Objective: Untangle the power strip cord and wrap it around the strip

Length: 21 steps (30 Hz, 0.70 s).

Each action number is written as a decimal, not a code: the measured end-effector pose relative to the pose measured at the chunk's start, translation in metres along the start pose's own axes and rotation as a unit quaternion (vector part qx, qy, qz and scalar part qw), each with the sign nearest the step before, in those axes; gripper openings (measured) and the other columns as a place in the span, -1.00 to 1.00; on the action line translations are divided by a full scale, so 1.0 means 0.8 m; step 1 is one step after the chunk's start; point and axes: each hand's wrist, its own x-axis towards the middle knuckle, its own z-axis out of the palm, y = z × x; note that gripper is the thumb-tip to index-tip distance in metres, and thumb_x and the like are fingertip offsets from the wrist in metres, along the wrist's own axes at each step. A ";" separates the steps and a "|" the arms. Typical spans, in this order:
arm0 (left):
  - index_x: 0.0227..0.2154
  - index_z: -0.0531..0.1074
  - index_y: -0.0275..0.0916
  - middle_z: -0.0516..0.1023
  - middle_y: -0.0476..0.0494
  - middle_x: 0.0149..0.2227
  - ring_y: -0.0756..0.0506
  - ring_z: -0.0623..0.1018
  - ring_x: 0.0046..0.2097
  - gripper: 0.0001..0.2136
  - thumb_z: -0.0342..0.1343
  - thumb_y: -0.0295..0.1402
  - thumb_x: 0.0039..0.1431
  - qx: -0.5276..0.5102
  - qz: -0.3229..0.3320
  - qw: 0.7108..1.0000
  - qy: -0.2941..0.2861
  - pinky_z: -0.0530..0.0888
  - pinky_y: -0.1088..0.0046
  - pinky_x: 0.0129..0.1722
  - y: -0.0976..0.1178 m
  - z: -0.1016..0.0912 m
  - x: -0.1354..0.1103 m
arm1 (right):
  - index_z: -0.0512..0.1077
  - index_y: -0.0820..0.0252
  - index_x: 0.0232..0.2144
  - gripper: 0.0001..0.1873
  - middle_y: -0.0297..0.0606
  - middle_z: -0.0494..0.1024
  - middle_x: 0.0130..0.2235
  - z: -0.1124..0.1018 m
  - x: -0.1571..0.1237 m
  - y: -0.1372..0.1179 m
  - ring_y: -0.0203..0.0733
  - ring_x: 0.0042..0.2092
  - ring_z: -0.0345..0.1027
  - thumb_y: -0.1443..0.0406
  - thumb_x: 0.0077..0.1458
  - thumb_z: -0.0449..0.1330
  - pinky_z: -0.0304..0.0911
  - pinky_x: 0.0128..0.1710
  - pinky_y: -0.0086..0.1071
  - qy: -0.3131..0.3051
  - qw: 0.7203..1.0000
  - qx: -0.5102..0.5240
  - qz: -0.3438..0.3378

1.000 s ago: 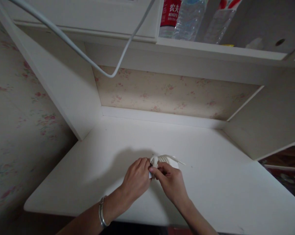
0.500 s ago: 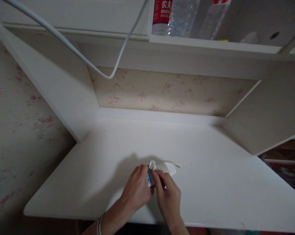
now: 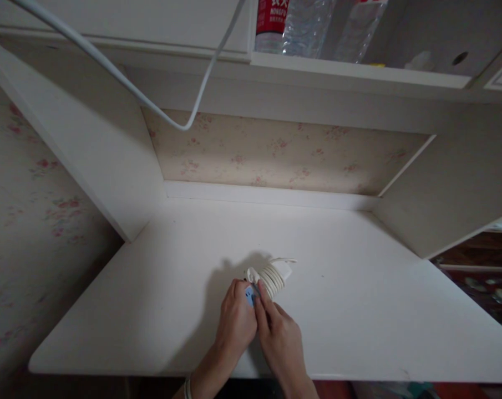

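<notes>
A white power strip (image 3: 283, 270) with a blue socket face (image 3: 249, 295) is held over the front part of the white desk. Its cream cord (image 3: 272, 281) is wound round it in several turns, and a loose end sticks out at the far side. My left hand (image 3: 237, 318) is closed round the near end, beside the blue sockets. With thumb and fingertips, my right hand (image 3: 279, 331) pinches a small grey piece (image 3: 255, 290) against the socket face. Whether that piece is a plug I cannot tell, since the fingers cover most of it.
The white desk (image 3: 359, 310) has side panels left and right. Above it, a shelf (image 3: 359, 69) holds several plastic bottles (image 3: 307, 27), one with a red label. A thick pale cable (image 3: 151, 108) hangs down in front at upper left.
Both hands and the power strip have shifted slightly up and left in view, and the strip has turned, showing more of the wound cord. The right fingers have straightened along the grey piece.
</notes>
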 end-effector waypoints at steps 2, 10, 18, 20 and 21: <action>-0.29 0.30 -0.23 0.45 -0.16 -0.29 -0.12 0.49 -0.23 -0.83 -0.02 -0.60 0.07 0.009 0.011 1.000 0.014 0.45 0.33 -0.24 0.000 0.000 0.004 | 0.17 0.08 0.24 -0.50 -0.14 0.57 -0.28 -0.002 0.000 -0.002 -0.14 -0.31 0.49 0.15 0.30 -0.09 0.34 -0.32 -0.40 -0.019 0.999 0.026 0.007; -0.20 0.33 -0.22 0.46 -0.17 -0.19 -0.11 0.49 -0.14 -0.70 0.01 -0.62 -0.01 -0.070 0.066 0.995 0.030 0.45 0.31 -0.10 -0.004 -0.007 0.010 | 0.08 0.00 0.27 -0.47 -0.14 0.46 0.05 -0.007 0.001 -0.009 -0.08 0.01 0.41 0.13 0.27 -0.07 0.31 -0.03 -0.30 -0.028 0.994 0.097 0.041; -0.05 0.38 -0.17 0.49 -0.18 -0.08 -0.13 0.51 -0.10 -0.63 0.12 -0.50 0.02 -0.289 0.006 0.955 -0.070 0.46 0.38 -0.11 0.013 -0.023 0.003 | 0.19 0.09 0.22 -0.43 -0.23 0.27 0.22 -0.005 0.003 0.005 -0.10 0.25 0.09 0.05 0.21 0.02 0.05 0.22 -0.22 -0.014 0.934 0.320 0.160; -0.10 0.37 -0.21 0.51 -0.19 -0.12 -0.12 0.53 -0.16 -0.66 0.18 -0.44 0.01 -0.380 -0.053 0.918 -0.104 0.46 0.41 -0.17 0.014 -0.026 0.000 | 0.20 0.08 0.21 -0.42 -0.21 0.28 0.22 -0.006 0.002 0.008 -0.05 0.23 0.14 0.05 0.19 0.04 0.18 0.15 -0.20 -0.015 0.916 0.365 0.168; -0.13 0.36 -0.23 0.52 -0.20 -0.14 -0.12 0.54 -0.16 -0.67 0.21 -0.41 0.00 -0.417 -0.082 0.899 -0.105 0.46 0.41 -0.17 0.013 -0.025 -0.002 | 0.20 0.07 0.21 -0.42 -0.19 0.29 0.22 -0.006 0.001 0.008 -0.03 0.21 0.18 0.04 0.19 0.04 0.26 0.08 -0.20 -0.020 0.906 0.388 0.171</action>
